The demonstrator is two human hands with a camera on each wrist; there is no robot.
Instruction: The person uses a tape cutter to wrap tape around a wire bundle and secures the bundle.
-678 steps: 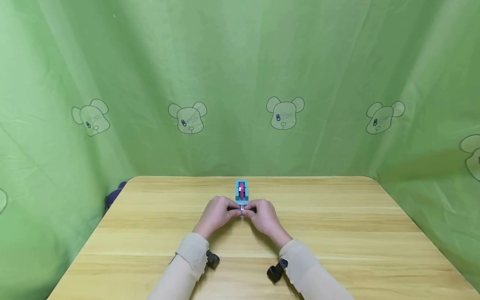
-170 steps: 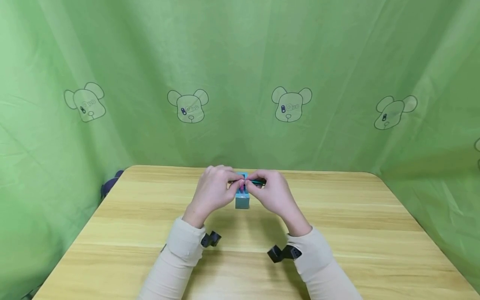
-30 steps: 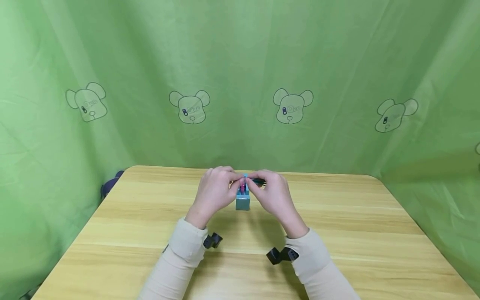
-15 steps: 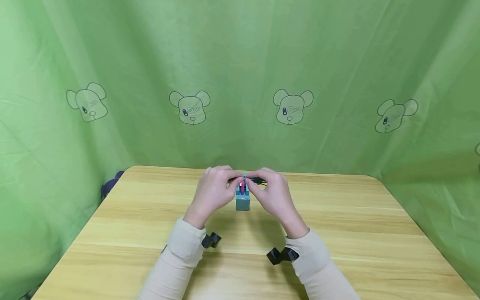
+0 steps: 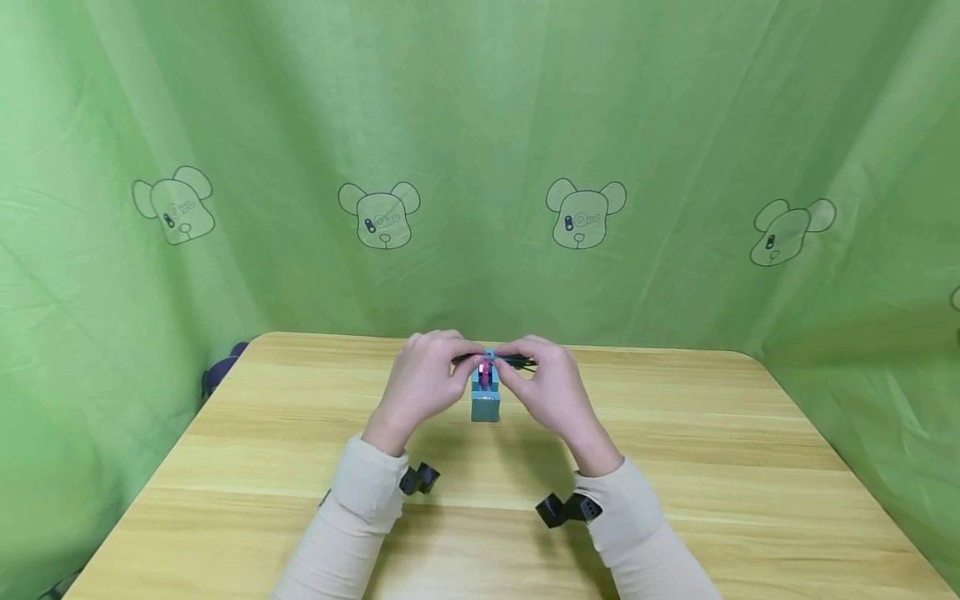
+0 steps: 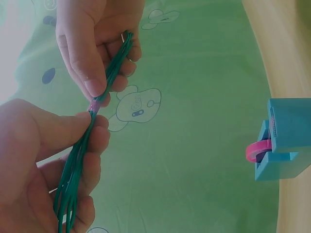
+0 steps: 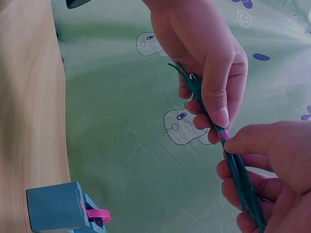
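pinching green wire bundle [image 6: 80, 160] w/ left hand [image 5: 427, 390] & right hand [image 5: 547, 390], raised above tape dispenser [image 5: 485, 400].

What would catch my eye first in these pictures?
Two hands, the left hand and right hand, hold a bundle of green wires between them, with pink tape at its middle. Below stands a blue tape dispenser on the wooden table.

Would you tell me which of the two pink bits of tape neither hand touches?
The loop on the teal dispenser; the other bit wraps the green wires pinched by the left hand and right hand.
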